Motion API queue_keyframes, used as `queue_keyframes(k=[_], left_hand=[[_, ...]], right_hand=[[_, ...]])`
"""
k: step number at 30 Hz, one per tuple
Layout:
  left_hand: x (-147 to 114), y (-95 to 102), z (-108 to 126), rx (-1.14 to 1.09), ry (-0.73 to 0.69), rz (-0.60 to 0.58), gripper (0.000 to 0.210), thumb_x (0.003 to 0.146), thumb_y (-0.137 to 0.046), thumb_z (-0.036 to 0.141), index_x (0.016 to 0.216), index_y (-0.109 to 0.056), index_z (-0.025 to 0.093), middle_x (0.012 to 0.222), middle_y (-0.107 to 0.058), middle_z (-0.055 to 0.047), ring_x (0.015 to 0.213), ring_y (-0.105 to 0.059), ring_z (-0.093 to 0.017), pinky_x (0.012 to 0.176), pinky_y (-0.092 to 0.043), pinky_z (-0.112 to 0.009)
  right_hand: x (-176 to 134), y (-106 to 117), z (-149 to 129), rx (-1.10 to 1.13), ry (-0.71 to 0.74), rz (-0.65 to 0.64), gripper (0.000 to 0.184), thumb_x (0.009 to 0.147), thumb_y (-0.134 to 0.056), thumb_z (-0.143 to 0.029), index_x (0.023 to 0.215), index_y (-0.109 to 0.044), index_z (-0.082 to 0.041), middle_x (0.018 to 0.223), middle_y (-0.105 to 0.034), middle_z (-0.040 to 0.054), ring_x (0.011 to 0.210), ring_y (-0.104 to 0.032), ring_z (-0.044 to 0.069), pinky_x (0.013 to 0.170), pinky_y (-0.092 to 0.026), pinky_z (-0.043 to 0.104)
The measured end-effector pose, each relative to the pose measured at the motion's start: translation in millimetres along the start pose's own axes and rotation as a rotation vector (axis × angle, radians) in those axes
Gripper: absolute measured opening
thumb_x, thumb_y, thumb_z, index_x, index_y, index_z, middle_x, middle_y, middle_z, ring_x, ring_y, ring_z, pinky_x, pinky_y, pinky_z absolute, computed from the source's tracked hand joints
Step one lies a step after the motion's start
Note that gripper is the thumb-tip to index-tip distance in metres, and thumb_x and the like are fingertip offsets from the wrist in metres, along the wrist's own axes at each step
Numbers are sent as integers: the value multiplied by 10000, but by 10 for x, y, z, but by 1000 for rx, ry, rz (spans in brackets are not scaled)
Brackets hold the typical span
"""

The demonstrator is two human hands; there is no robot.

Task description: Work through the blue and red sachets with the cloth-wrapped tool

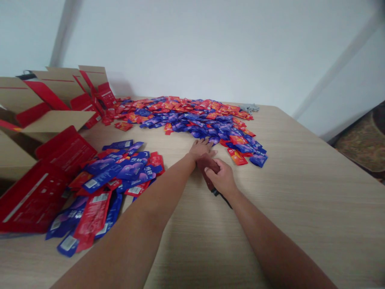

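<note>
My right hand (223, 176) grips a brown, flat, leather-look case (207, 164) with a dark strap (224, 200) trailing from its near end. Thumb and fingers close on the case's right side, and it is tilted over the table. Just beyond it, my left hand (201, 148) reaches forward with fingers stretched and spread. Its fingertips are at the near edge of a long heap of blue and red packets (192, 120); I cannot tell whether they press on one. The case hides part of my left wrist.
Several red cardboard boxes (66, 148) with raised flaps stand along the left side. In front of them lies a smaller pile of blue and red packets (120, 172). A grey cloth (249, 108) rests at the heap's far right. The wooden table (288, 180) meets a pale wall behind.
</note>
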State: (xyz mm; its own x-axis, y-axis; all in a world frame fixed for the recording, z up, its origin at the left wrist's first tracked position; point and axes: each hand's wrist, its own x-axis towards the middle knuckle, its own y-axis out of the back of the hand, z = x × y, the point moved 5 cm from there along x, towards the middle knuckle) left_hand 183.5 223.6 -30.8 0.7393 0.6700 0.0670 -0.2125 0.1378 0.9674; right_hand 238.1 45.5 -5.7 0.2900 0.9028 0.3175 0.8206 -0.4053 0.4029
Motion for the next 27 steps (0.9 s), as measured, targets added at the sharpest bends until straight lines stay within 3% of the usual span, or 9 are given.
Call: queue_keyframes(k=[6,11,14,16,18,22,24,27], left_hand=[[-278,17,2,16,-10,-53,619,1068,-485,565,1610,-499,266,1754,-385,-130,1632,-301,-364,1324,-213,-627],[-744,114,141,37,-16,-53,659,998,-620,422,1613,-490,226,1751,-371,-164,1624,-305,-381,1322,-244,-607],[-1136,171,339,51,-16,-9,669,993,-615,460,1605,-492,217,1688,-453,-179,1572,-370,-392,1294,-293,-598],[-1442,232,509,79,10,89,574,1029,-547,483,1537,-563,215,1561,-578,-178,1461,-489,-379,1233,-372,-573],[-1767,279,696,125,52,144,596,1031,-529,564,1471,-615,172,1513,-600,-205,1399,-522,-392,1187,-404,-578],[-2302,353,995,135,70,103,638,1040,-468,676,1340,-694,161,1324,-696,-202,1221,-603,-391,1033,-488,-563],[-2420,383,994,101,80,59,501,1086,-429,559,1200,-745,187,1219,-737,-176,1169,-634,-371,994,-508,-548],[-2384,404,882,41,-70,82,388,1053,-459,232,1369,-682,202,1495,-654,-135,1396,-565,-326,1149,-462,-507]], right_hand=[[-53,-10,-68,42,47,-45,239,847,-658,-349,1016,-744,-204,782,-684,-14,675,-566,171,634,-453,283],[-81,17,-95,78,84,-41,241,832,-678,-338,1018,-742,-199,779,-681,-13,667,-557,168,643,-464,290],[-69,70,-76,151,77,28,236,825,-709,-357,994,-736,-194,780,-683,-10,673,-561,169,652,-477,294],[-49,113,-38,205,53,108,253,824,-726,-376,994,-736,-189,786,-687,-7,683,-572,173,652,-484,297],[-24,155,19,242,25,204,272,825,-743,-400,989,-737,-183,798,-694,-2,693,-580,177,658,-492,301],[28,197,139,267,-13,331,268,819,-767,-416,946,-736,-182,802,-691,-4,698,-575,179,673,-497,308],[52,194,188,264,-31,340,258,817,-767,-414,932,-737,-186,785,-682,-8,689,-569,181,658,-488,308],[73,187,238,226,-58,333,260,803,-769,-410,931,-752,-185,787,-691,-3,689,-572,187,656,-488,314]])
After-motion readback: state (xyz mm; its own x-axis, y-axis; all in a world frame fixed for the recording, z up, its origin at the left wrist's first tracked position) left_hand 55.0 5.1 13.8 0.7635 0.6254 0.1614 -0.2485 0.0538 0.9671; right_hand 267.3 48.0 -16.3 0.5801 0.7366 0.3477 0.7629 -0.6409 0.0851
